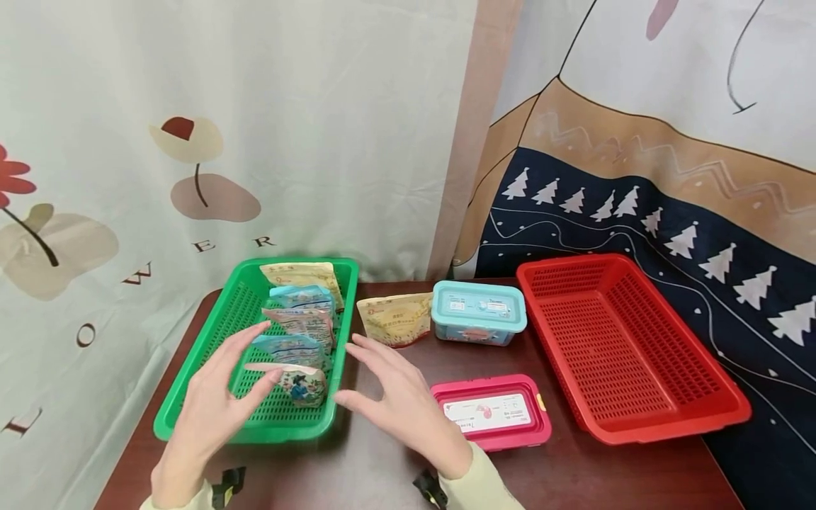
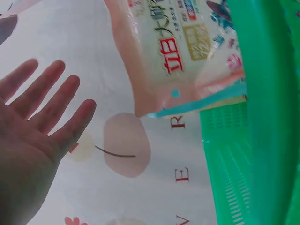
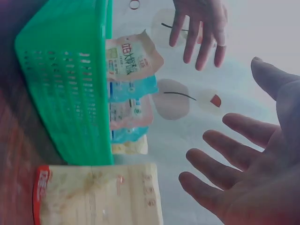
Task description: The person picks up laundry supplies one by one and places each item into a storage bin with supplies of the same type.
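Note:
In the head view my left hand (image 1: 213, 397) hovers over the front left of a green basket (image 1: 167, 414), fingers spread and holding nothing. My right hand (image 1: 398, 397) is just right of that basket, likewise spread and holding nothing. Several pouches stand in a row inside the basket: a pink-edged pouch (image 1: 304, 388) in front, then a blue one (image 1: 293, 348), a pink one (image 1: 309, 322), another blue one (image 1: 306, 296) and a cream one (image 1: 319, 273) at the back. The left wrist view shows the front pouch (image 2: 183, 51) close to my left hand (image 2: 42, 112).
Right of the green basket stands a cream pouch (image 1: 397, 319), beside a light blue lidded box (image 1: 478, 312). Nearer lies a pink lidded box (image 1: 491, 411) with a white label. A red basket (image 1: 650, 418) sits at the right. Printed curtains (image 1: 357, 142) hang behind the table.

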`<state>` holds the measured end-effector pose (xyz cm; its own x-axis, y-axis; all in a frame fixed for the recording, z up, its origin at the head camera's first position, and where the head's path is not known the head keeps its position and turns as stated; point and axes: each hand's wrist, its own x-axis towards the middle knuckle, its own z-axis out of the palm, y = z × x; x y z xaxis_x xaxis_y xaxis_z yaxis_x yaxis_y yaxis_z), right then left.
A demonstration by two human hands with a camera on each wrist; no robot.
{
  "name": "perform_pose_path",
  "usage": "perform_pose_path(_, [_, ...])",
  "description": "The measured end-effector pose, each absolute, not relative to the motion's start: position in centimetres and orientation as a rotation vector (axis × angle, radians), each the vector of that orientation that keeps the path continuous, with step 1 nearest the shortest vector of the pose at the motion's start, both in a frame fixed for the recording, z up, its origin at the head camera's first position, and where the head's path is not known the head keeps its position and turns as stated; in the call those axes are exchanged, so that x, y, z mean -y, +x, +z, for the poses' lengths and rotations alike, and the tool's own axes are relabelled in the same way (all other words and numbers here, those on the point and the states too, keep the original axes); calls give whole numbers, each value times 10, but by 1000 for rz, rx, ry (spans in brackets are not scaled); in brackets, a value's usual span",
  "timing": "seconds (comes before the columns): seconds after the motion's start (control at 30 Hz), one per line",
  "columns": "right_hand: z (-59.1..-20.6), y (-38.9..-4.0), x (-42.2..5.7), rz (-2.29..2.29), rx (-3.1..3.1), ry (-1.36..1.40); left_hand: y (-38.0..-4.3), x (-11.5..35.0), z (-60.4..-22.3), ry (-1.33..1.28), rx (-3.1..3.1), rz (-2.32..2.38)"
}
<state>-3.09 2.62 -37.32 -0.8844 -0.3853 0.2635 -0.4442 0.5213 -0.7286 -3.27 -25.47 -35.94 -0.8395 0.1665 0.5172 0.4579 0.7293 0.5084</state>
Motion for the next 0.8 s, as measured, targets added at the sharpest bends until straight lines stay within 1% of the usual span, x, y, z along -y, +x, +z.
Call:
perform_pose_path(0.17, [-375, -22, -50, 1295, 2675, 692, -32, 239, -355, -509, 2486, -979])
perform_pose_path(0.37, [-368, -17, -79, 1271, 2687, 581, -37, 202, -354, -621, 2470, -1133])
perform_pose_path(0.57, [-361, -16, -104, 1187, 2685, 541, -47, 167, -353, -739, 2441, -1132])
perform_pose_path(0.8, [-357, -23, -128, 1035, 2696, 525, -58, 136, -353, -754, 2473, -1063])
